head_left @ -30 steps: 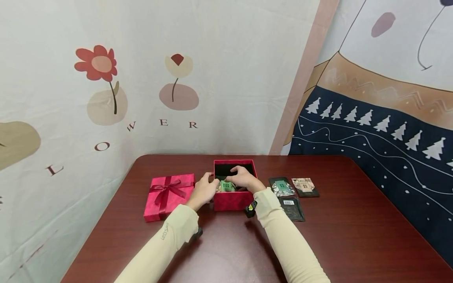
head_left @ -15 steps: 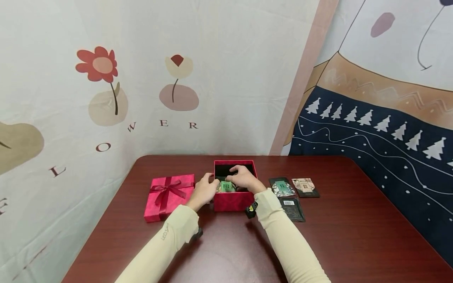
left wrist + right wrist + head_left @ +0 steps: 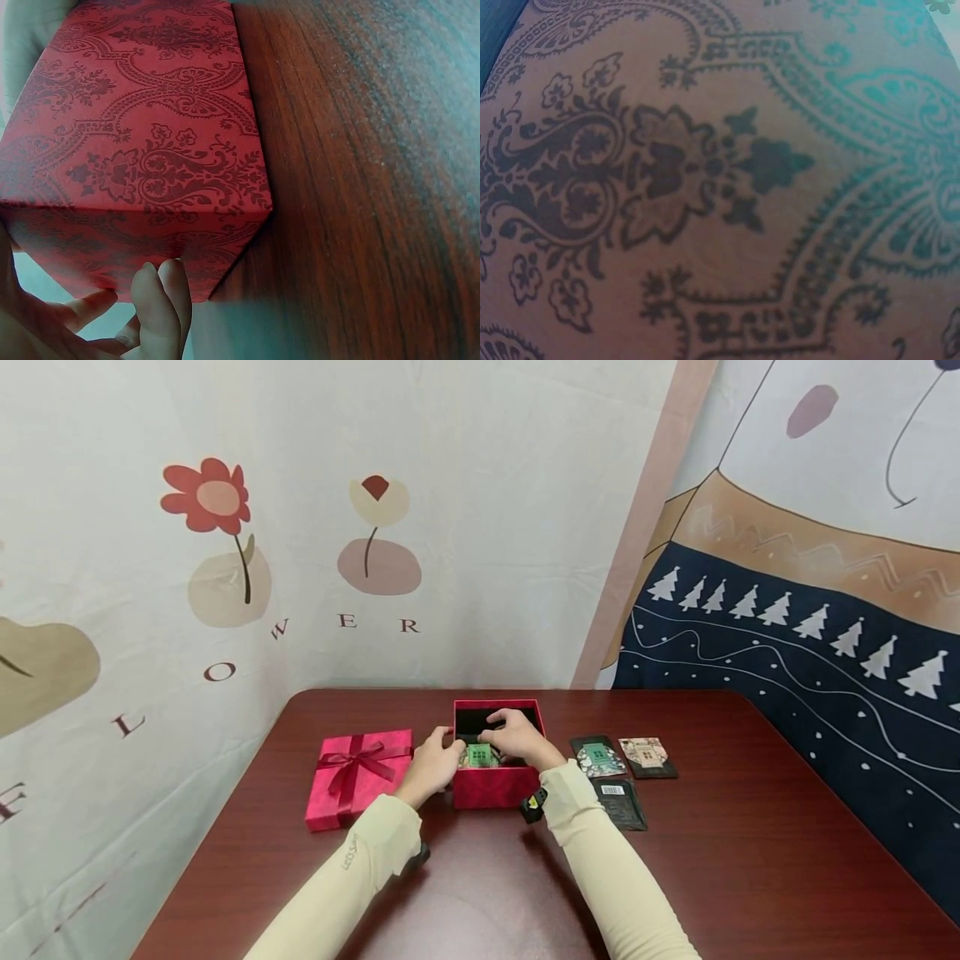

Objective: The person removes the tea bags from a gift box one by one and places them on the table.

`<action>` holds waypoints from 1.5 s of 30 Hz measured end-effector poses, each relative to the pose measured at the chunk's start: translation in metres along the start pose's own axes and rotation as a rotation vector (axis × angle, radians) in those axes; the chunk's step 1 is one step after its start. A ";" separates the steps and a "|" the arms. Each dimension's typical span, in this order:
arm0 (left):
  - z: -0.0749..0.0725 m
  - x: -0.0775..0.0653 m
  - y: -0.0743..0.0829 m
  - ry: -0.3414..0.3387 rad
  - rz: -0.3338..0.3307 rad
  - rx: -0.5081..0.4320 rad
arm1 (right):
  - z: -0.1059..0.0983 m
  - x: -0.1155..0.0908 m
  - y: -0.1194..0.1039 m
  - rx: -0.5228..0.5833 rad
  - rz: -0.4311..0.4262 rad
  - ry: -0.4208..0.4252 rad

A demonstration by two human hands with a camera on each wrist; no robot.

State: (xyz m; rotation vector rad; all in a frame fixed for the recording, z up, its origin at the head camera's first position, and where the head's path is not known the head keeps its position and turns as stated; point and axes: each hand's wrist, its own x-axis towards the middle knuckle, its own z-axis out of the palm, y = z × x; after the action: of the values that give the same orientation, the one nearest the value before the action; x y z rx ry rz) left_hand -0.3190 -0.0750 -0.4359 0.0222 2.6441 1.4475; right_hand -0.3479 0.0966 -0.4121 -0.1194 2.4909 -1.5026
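An open red patterned box (image 3: 495, 783) stands at the middle of the dark wooden table (image 3: 480, 893). My left hand (image 3: 433, 766) grips its left front corner, thumb at the rim; the left wrist view shows its fingers (image 3: 161, 304) curled at the corner of the box wall (image 3: 150, 142). My right hand (image 3: 517, 737) reaches down into the box, its bent fingers on a green packet (image 3: 478, 753) lying inside. The right wrist view shows only the box's patterned wall (image 3: 705, 187) close up. The box's black lining (image 3: 471, 720) shows at the back.
The box's red lid with a ribbon bow (image 3: 358, 774) lies left of the box. Three flat packets lie to the right: a green one (image 3: 596, 757), a beige one (image 3: 647, 756) and a dark one with a barcode (image 3: 618, 802). Printed cloth walls stand behind the table.
Almost nothing has changed. My right hand has shifted slightly inside the box over the green packet. The left hand stays on the corner.
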 end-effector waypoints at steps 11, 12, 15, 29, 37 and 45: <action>0.000 0.000 0.000 0.008 0.011 0.008 | 0.001 0.002 0.001 -0.032 0.051 0.003; 0.000 0.000 0.000 0.006 0.010 0.004 | 0.001 0.002 0.001 -0.032 0.057 -0.001; 0.000 0.000 0.000 0.000 0.008 -0.001 | 0.002 0.003 0.002 -0.031 0.059 -0.008; 0.000 0.001 0.000 0.011 0.021 0.018 | -0.001 0.001 0.003 -0.019 0.008 0.048; 0.000 -0.001 0.001 0.024 0.034 0.043 | -0.001 0.006 0.007 -0.096 0.021 0.088; 0.000 0.000 0.001 0.040 0.033 0.051 | 0.001 0.004 0.005 -0.156 0.053 0.139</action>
State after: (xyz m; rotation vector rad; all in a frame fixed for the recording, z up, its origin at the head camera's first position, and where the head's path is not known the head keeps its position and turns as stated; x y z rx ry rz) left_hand -0.3189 -0.0742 -0.4351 0.0421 2.7249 1.4042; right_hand -0.3515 0.0979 -0.4177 0.0265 2.6969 -1.3377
